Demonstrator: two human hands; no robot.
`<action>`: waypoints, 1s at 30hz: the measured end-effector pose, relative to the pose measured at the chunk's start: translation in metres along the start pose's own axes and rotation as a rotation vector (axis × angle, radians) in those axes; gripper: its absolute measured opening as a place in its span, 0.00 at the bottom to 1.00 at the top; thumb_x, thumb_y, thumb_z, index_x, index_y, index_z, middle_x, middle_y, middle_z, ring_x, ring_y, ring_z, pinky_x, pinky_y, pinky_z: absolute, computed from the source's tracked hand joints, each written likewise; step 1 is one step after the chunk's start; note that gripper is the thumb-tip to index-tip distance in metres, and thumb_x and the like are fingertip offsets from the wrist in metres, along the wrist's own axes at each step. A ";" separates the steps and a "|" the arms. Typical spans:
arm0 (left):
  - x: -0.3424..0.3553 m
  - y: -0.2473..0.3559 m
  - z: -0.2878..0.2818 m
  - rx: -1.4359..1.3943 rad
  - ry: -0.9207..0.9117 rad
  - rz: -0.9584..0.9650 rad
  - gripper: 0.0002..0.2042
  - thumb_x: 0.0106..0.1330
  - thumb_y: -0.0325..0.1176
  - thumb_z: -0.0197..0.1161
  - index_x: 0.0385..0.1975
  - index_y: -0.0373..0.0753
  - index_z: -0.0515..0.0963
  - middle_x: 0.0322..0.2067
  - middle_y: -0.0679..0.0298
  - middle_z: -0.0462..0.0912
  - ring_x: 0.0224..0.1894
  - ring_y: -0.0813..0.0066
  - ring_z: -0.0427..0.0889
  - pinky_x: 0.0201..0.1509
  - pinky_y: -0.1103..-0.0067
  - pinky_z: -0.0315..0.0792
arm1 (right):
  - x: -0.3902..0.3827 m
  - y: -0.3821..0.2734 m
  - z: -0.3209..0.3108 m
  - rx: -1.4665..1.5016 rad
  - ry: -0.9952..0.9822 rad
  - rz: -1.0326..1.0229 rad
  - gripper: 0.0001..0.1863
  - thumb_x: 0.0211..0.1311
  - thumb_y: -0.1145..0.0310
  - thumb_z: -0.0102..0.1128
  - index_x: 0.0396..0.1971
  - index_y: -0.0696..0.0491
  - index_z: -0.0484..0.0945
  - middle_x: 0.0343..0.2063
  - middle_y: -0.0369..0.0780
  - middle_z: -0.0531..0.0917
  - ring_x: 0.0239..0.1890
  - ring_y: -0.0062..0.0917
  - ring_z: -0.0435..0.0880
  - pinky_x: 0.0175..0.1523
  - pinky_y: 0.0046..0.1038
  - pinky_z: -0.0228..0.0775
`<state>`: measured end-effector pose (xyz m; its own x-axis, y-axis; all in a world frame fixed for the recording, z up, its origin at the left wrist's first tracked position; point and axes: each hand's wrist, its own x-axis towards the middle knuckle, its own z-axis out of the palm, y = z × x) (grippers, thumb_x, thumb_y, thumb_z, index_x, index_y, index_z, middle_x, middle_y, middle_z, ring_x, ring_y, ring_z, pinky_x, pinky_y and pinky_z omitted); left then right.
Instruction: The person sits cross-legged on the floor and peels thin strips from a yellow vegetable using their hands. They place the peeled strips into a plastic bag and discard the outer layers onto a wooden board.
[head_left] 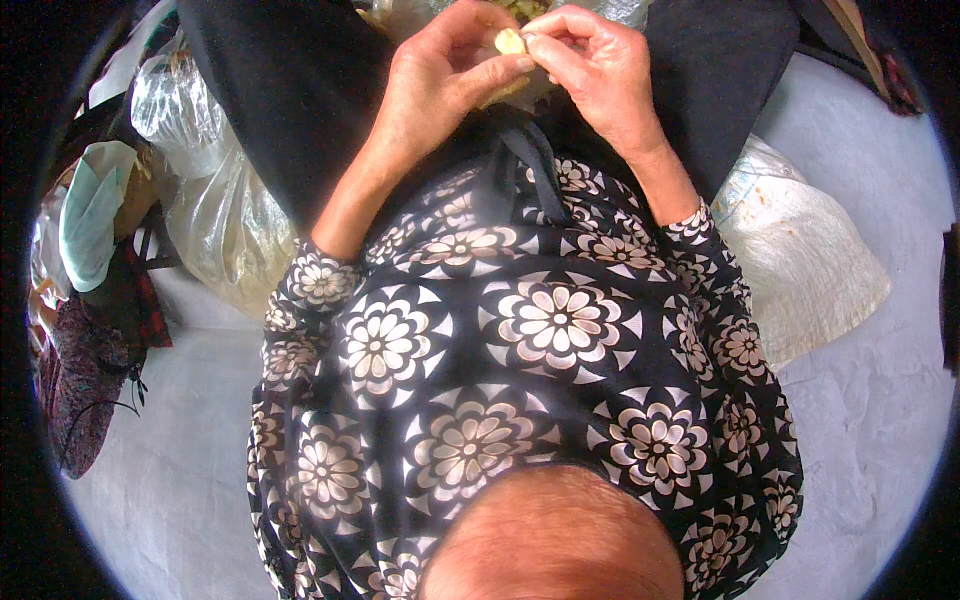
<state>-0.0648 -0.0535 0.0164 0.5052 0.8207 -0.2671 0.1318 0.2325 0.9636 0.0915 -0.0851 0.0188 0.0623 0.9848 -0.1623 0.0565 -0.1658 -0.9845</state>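
A small pale-yellow piece (510, 41), rounded and lumpy, is pinched between my two hands near the top of the view. I cannot tell its exact kind. My left hand (440, 62) holds it from the left with curled fingers, the thumb stretched out beneath it. From the other side, my right hand (600, 72) grips its right edge between thumb and forefinger. Both hands are over my lap, between my dark-trousered knees. Just beyond them, partly hidden by my fingers, lie yellowish-green bits (525, 8) among clear plastic.
To the left stands a clear plastic bag (230, 215) with pale yellowish contents. Beside it are a light teal item (95, 220) and a dark speckled item (88, 375). A white woven sack (800, 250) lies by my right thigh on the grey floor (860, 430).
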 end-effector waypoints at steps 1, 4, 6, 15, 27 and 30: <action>-0.001 0.002 0.004 0.047 0.051 0.034 0.16 0.52 0.27 0.63 0.40 0.38 0.70 0.30 0.68 0.75 0.31 0.83 0.74 0.36 0.86 0.71 | 0.001 0.003 -0.001 -0.020 -0.004 -0.010 0.03 0.47 0.75 0.58 0.21 0.59 0.76 0.18 0.32 0.78 0.22 0.09 0.72 0.27 0.13 0.64; -0.004 0.005 0.016 0.237 0.155 0.149 0.18 0.52 0.23 0.61 0.44 0.37 0.67 0.32 0.66 0.76 0.36 0.80 0.76 0.41 0.82 0.72 | 0.002 0.011 0.001 -0.064 0.061 -0.018 0.03 0.47 0.75 0.58 0.21 0.59 0.77 0.18 0.32 0.78 0.22 0.10 0.73 0.27 0.13 0.65; -0.006 0.010 0.017 0.393 0.124 0.080 0.18 0.52 0.23 0.61 0.43 0.37 0.68 0.35 0.65 0.76 0.36 0.79 0.77 0.40 0.82 0.72 | 0.003 0.009 0.006 -0.033 0.082 -0.010 0.03 0.46 0.75 0.58 0.21 0.59 0.77 0.17 0.32 0.78 0.21 0.10 0.73 0.27 0.14 0.65; 0.001 -0.006 0.001 -0.130 -0.022 -0.078 0.15 0.56 0.26 0.58 0.44 0.34 0.68 0.37 0.62 0.76 0.40 0.78 0.75 0.45 0.83 0.69 | 0.002 0.014 0.007 0.127 0.103 0.136 0.04 0.46 0.74 0.58 0.19 0.58 0.76 0.14 0.33 0.77 0.17 0.10 0.71 0.22 0.13 0.62; 0.000 -0.014 -0.007 -0.215 -0.017 -0.151 0.15 0.55 0.27 0.59 0.44 0.38 0.72 0.40 0.67 0.76 0.41 0.81 0.74 0.47 0.84 0.67 | -0.001 0.016 0.006 0.263 0.040 0.212 0.06 0.51 0.70 0.58 0.21 0.58 0.76 0.15 0.32 0.76 0.17 0.10 0.71 0.21 0.14 0.61; 0.000 -0.014 -0.007 -0.090 -0.012 -0.102 0.15 0.55 0.25 0.58 0.44 0.37 0.72 0.40 0.67 0.77 0.41 0.81 0.74 0.45 0.84 0.69 | 0.000 0.013 0.000 0.082 -0.075 0.225 0.10 0.53 0.66 0.58 0.21 0.58 0.76 0.14 0.31 0.74 0.17 0.12 0.70 0.21 0.15 0.61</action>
<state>-0.0723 -0.0536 0.0026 0.5034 0.7840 -0.3631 0.1067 0.3606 0.9266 0.0927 -0.0875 0.0058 -0.0098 0.9251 -0.3796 -0.0319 -0.3798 -0.9245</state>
